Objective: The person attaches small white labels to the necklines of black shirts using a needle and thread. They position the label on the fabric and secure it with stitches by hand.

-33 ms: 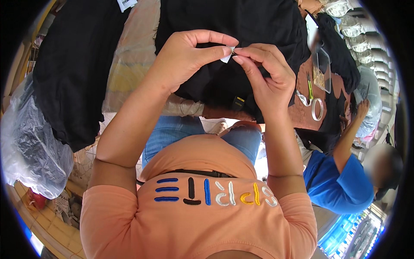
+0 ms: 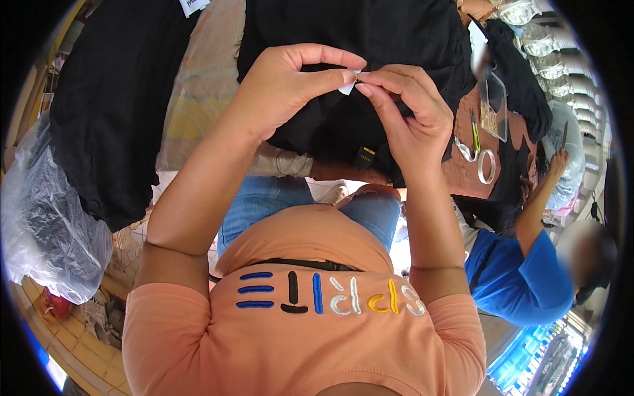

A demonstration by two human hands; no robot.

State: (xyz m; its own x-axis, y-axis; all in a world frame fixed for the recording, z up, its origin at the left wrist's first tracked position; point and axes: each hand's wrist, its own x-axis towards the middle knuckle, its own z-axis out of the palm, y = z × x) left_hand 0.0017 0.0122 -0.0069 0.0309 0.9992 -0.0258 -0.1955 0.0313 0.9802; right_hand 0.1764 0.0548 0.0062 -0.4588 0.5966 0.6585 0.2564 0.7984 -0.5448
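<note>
Both hands raised over the black garment [image 2: 370,39] on the table [image 2: 469,168] – left hand [image 2: 287,86] and right hand [image 2: 409,109] meet fingertip to fingertip, each pinching the same small white tag [image 2: 348,84] between thumb and forefinger; other fingers curled. Tag sits just above the garment, near the table's middle. Tape roll [image 2: 487,166] and a green-handled tool [image 2: 475,135] lie toward the table's right edge. A person in a blue shirt [image 2: 522,277] works at right.

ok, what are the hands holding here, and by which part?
A small white tag, pinched between both hands: left hand thumb and forefinger on its left edge, right hand fingertips on its right edge, above the black garment.
</note>
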